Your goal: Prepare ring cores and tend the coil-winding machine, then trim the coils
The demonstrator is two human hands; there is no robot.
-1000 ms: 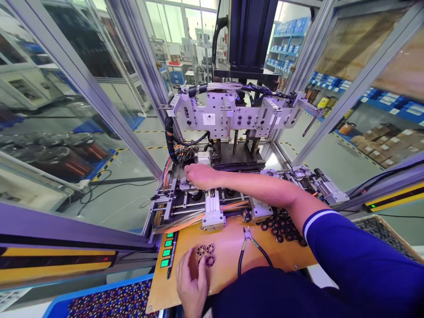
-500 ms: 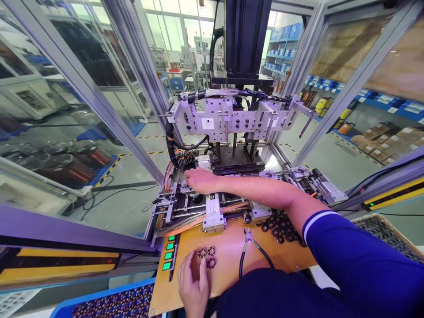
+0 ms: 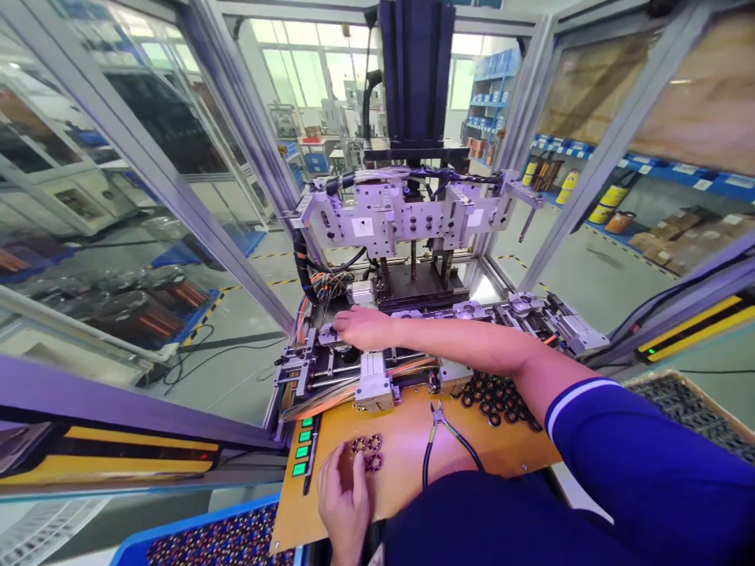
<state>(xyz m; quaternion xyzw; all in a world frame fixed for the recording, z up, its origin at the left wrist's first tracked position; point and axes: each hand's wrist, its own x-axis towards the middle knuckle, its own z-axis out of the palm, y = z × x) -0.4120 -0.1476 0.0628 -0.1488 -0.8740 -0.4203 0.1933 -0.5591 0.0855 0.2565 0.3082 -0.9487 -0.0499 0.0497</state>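
My right hand (image 3: 366, 326) reaches over the left end of the machine's fixture row, fingers bunched downward just right of a metal clamp fixture (image 3: 331, 334). What those fingers hold, if anything, is hidden. My left hand (image 3: 345, 491) rests on the orange-brown work plate (image 3: 401, 479), thumb and curved fingers apart. Close to its thumb and fingertips lie several small ring-shaped parts (image 3: 373, 442), dark with copper-coloured segments. Diagonal cutters (image 3: 440, 424) with dark handles lie to the right of them, jaws pointing at the machine.
A pile of dark ring parts (image 3: 495, 397) lies beneath my right forearm. Green-lit buttons (image 3: 302, 452) line the plate's left edge. A blue tray (image 3: 138, 542) of small parts stands lower left. Above the fixtures hangs a metal crossbeam (image 3: 406, 220); frame posts (image 3: 248, 157) flank the station.
My right hand has shifted slightly at the left fixture, exposing more of the clamp, with its fingers bunched lower. My left hand stays almost in place. The camera view has moved a little.
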